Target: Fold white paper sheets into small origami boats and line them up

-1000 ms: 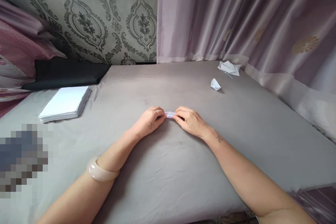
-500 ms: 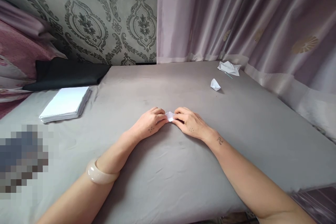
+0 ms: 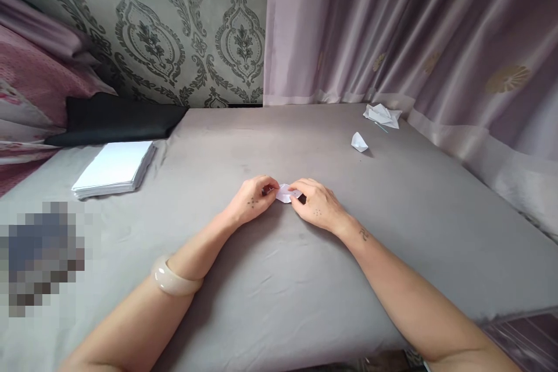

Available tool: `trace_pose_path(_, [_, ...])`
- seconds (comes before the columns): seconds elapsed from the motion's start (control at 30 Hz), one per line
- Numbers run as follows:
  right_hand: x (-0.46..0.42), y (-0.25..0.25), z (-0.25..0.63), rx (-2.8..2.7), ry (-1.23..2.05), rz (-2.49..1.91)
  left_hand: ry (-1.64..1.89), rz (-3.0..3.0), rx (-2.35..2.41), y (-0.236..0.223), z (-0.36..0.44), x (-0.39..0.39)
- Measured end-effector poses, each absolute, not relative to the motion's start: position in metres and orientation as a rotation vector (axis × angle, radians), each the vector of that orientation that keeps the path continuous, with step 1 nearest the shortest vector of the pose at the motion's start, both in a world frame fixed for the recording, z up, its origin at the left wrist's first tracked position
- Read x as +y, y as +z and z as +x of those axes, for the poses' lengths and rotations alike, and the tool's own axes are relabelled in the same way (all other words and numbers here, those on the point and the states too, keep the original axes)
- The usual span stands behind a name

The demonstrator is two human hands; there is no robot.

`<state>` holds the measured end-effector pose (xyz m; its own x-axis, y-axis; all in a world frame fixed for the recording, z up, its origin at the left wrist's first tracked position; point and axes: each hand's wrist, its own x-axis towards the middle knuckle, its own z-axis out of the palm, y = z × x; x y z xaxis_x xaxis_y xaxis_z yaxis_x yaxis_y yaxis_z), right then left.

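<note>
A small folded piece of white paper [image 3: 285, 193] is held between my hands above the middle of the grey-covered table [image 3: 279, 279]. My left hand [image 3: 256, 199] pinches its left end between thumb and fingertips. At its right end, my right hand [image 3: 320, 202] grips the paper with thumb and index finger, its back turned up. The fingers partly cover both ends of the paper, so its full shape is hidden. Farther back and to the right stands a folded white paper shape [image 3: 360, 142], apart from both hands.
A stack of white paper sheets [image 3: 114, 167] lies at the left, before a black cloth [image 3: 124, 119]. Several folded papers [image 3: 382, 115] and a thin light-blue stick [image 3: 381, 127] are at the back right, near the purple curtain [image 3: 340, 29]. A blurred patch [image 3: 41, 258] covers the left front.
My fingers have shifted on the paper, and more of it shows between them, stretching wider under my right fingers. The whole view has moved slightly.
</note>
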<state>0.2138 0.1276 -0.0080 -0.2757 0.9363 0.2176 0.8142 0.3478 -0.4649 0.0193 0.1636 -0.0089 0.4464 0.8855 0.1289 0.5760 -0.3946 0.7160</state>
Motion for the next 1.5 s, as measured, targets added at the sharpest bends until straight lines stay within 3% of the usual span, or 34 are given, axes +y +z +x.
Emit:
trace_pose_path(0.57, [0.128, -0.005, 0.212, -2.156, 0.385, -1.455, 0.588, 2.228, 1.164, -0.006, 0.021, 0.166])
trace_pose_path(1.23, [0.138, 0.003, 0.197, -2.294, 0.409, -1.667, 0.561, 2.237, 0.991, -0.018, 0.017, 0.173])
trace_pose_path(1.5, [0.133, 0.005, 0.231, -2.161, 0.916, -1.389, 0.545, 2.158, 1.003, -0.012, 0.013, 0.172])
